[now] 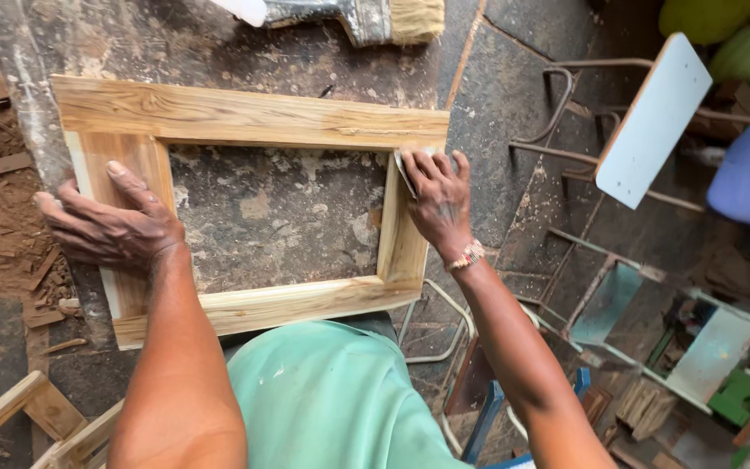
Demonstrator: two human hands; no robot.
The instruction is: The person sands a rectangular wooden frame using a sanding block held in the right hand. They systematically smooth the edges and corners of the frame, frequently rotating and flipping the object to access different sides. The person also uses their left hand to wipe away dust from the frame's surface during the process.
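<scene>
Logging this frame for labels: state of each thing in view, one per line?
wooden frame: lying flat on the workbench, centre open.
left hand: pressed flat on the frame's left side.
right hand: pressing a folded sheet, likely sandpaper, on the frame's right upper corner.
paintbrush: lying on the bench beyond the frame, untouched.
chair: standing on the floor at right, unoccupied.

One wooden frame [245, 117], one paintbrush [366, 17], two hands, one bracelet [466, 257], and one sandpaper piece [405, 169].

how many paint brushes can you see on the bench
1: a paint brush lies at the bench's far edge, beyond the wooden frame. Others may be out of view.
</scene>
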